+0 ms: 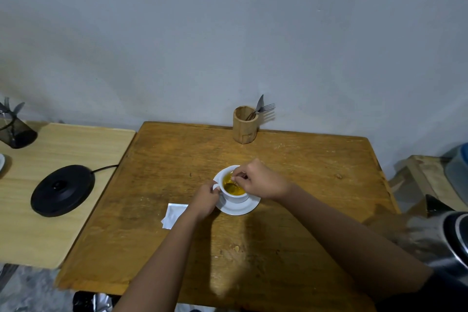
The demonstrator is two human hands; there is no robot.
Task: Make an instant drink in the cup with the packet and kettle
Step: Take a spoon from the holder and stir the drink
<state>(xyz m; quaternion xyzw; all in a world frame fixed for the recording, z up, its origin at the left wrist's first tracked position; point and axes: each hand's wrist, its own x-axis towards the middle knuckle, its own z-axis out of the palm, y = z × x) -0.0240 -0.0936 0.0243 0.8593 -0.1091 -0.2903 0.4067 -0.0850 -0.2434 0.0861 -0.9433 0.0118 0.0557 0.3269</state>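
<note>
A white cup (236,197) holding yellow-orange liquid stands on a white saucer (243,209) in the middle of the brown table (278,248). My left hand (205,200) pinches the cup's handle on its left side. Over the cup, my right hand (260,181) grips a metal spoon (231,187) whose bowl dips into the drink. A white packet (173,214) lies flat on the table just left of my left wrist. The steel kettle (445,235) stands at the right edge of the view, partly cut off.
The black kettle base (62,190) with its cord sits on a lighter table (50,230) to the left. A wooden holder (244,125) with cutlery stands at the table's far edge by the wall. A dark container (17,132) is at far left.
</note>
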